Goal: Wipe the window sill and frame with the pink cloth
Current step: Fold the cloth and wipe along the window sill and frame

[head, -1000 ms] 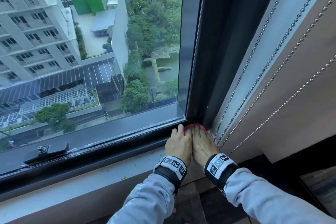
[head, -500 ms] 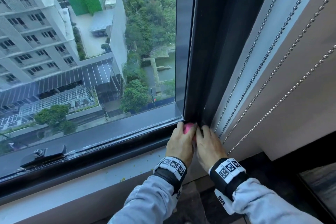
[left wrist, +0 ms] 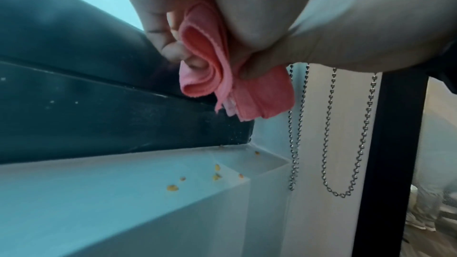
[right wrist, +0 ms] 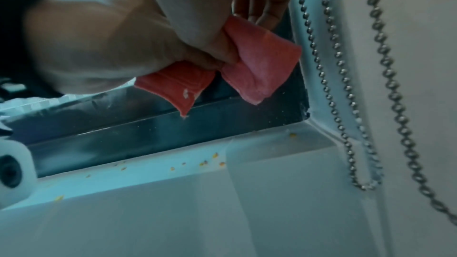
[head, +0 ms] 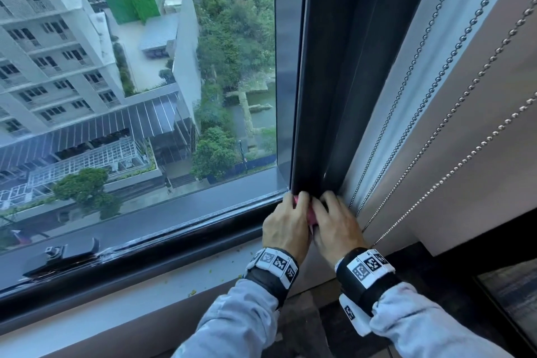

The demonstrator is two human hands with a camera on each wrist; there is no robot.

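**Both hands on the cloth at the frame corner**

A high window looks down on pale buildings, a green-clad block and trees; below the glass a pale sill runs along the wall, with yellowish crumbs scattered near its right end. The dark frame rises at about 1 o'clock from the hands, and its lower rail runs off toward 9 o'clock, carrying a black latch.

The left hand and right hand sit side by side at the frame's bottom corner, above the sill's right end. Between them is the cloth — pink, folded, mostly hidden from the head view. The left wrist view shows left fingers curled round the folded cloth, its loose ends hanging below the palm. The right wrist view shows the right hand pinching the cloth too, with two flaps hanging free in front of the lower rail. Whether the cloth touches the frame I cannot tell.

Bead chains hang along the pale wall at 3 o'clock of the hands — just beside the right hand. Both wrists wear black bands with printed markers.
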